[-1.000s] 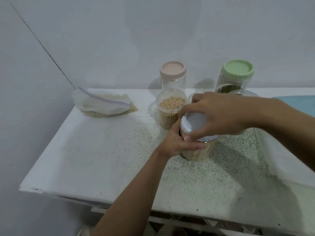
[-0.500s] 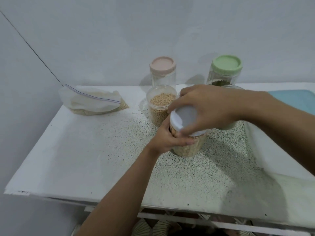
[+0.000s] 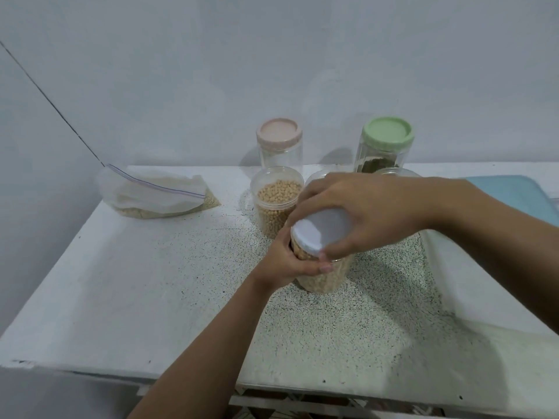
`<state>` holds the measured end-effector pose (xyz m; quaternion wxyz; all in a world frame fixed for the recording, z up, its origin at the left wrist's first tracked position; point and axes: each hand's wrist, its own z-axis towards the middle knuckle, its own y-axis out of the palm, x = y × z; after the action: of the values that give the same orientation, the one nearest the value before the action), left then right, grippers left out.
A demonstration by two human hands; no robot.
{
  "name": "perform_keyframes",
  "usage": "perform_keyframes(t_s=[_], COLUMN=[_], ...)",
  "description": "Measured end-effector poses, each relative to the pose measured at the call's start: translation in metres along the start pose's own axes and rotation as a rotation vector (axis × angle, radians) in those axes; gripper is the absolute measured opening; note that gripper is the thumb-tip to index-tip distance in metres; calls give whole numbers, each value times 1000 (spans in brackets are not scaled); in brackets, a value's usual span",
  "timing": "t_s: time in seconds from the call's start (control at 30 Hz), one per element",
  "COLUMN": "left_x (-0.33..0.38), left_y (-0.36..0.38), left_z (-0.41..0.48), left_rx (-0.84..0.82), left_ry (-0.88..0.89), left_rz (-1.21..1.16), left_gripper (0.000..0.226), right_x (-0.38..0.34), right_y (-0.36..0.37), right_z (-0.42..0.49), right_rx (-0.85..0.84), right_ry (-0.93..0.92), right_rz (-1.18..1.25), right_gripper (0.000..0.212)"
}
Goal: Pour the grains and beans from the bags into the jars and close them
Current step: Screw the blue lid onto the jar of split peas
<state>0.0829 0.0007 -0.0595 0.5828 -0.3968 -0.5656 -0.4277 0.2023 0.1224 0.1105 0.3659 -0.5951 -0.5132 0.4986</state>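
A clear jar (image 3: 325,276) filled with pale grains stands mid-table. My left hand (image 3: 290,263) grips its side just under the rim. My right hand (image 3: 360,213) curls over the white lid (image 3: 317,232) sitting on the jar's mouth. Just behind stands an open jar of round beige beans (image 3: 276,201) with no lid. Further back are a pink-lidded empty jar (image 3: 279,143) and a green-lidded jar (image 3: 385,145) with dark contents at its bottom. A zip bag (image 3: 157,193) with some grain left lies at the table's back left.
The white speckled table (image 3: 151,282) meets the wall at the back; its front edge runs across the lower frame. A light blue pad (image 3: 514,192) lies at the far right. Another clear jar's rim (image 3: 393,171) shows behind my right hand.
Both hands have stayed on the jar and lid; my right hand's fingers have shifted slightly round the lid. The camera view moved a little.
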Motion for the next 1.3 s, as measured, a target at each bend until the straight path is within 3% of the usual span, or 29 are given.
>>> perform_keyframes(t_s=[0.07,0.17,0.23,0.47,0.53,0.7,0.83,1.1,1.2,1.3], left_x=[0,-2,2,0,-4,-2,-2,6,19,28], left_y=[-1,-2,-1,-3,-5,-5,-6,-3,-3,-5], left_z=[0,0,-1,-1,0,-2,0,-6,-12,-22], left_rx=[23,26,37,19,35,61,79,62,49,-19], left_ry=[-14,-11,-8,-30,-17,25,69,55,-14,-102], left_rz=[3,-1,7,14,31,24,70,166,229,216], left_gripper=[96,96,96,93,86,105,90,86,88,98], right_x=[-1,-2,0,7,12,3,-3,-6,6,21], right_y=[7,12,11,15,18,42,54,60,71,84], right_z=[2,4,2,-2,2,12,15,18,17,7], right_rx=[80,171,179,14,85,308,464,544,622,585], right_ry=[91,328,393,-18,5,154,199,254,197,44], right_rz=[-48,-231,-211,11,14,-138,-106,-136,19,446], right_gripper=[56,66,67,72,71,65,66,72,76,78])
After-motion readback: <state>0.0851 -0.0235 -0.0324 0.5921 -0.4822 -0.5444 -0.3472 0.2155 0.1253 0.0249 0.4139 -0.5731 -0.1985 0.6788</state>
